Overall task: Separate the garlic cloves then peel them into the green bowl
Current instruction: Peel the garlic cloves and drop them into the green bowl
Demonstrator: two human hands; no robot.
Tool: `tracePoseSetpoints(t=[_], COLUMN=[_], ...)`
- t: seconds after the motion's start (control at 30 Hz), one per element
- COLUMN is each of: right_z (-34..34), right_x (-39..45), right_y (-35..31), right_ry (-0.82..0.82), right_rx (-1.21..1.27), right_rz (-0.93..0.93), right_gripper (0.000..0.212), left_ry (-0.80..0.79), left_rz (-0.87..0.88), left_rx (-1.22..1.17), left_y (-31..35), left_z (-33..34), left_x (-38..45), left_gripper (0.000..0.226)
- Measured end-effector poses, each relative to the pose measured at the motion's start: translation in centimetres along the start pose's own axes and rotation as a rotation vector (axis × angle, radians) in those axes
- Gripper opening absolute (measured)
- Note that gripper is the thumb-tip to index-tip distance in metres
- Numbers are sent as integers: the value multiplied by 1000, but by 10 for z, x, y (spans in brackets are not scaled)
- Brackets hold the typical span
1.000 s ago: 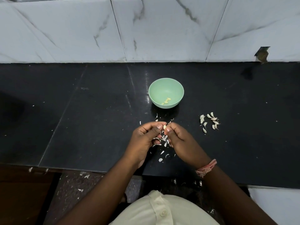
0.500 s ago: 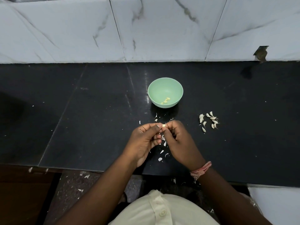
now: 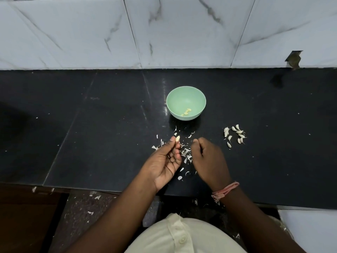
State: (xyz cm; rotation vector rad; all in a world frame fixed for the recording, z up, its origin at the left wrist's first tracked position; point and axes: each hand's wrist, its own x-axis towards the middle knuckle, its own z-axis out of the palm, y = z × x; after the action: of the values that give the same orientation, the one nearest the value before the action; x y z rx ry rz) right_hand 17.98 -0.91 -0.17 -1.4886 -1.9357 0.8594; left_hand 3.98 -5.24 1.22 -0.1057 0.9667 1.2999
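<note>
Fingertips of the left hand (image 3: 166, 159) pinch a bare, peeled garlic clove (image 3: 177, 138) just above the table (image 3: 91, 125), with scraps of skin (image 3: 186, 154) strewn beneath; the right hand (image 3: 207, 159) hangs beside it, its grip loosely curled with nothing visibly held. Peeling of this clove looks finished, so the next move is likely a short carry forward to drop it into the green bowl (image 3: 186, 92), where a few peeled cloves (image 3: 187, 112) lie. Unpeeled cloves (image 3: 235, 135) wait to the right, so much of the task remains.
</note>
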Motion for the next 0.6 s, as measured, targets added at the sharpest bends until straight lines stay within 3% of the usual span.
tracePoseSetpoints(t=[0.1, 0.17, 0.33, 0.47, 0.6], right_z=[2, -1, -5, -4, -2], right_x=[0, -1, 3, 6, 7], right_y=[5, 6, -3, -5, -4], right_ry=[-42, -47, 67, -36, -59], right_rx=[32, 52, 183, 465, 490], right_rz=[-46, -43, -24, 46, 23], right_gripper=[11, 22, 6, 16, 24], left_ry=[1, 6, 12, 7, 11], left_rz=[29, 56, 133, 176, 190], left_rx=[16, 36, 155, 200, 204], left_y=[0, 0, -1, -1, 0], left_z=[1, 1, 0, -2, -1], left_x=[-1, -2, -3, -2, -1], left_gripper=[21, 20, 10, 11, 13])
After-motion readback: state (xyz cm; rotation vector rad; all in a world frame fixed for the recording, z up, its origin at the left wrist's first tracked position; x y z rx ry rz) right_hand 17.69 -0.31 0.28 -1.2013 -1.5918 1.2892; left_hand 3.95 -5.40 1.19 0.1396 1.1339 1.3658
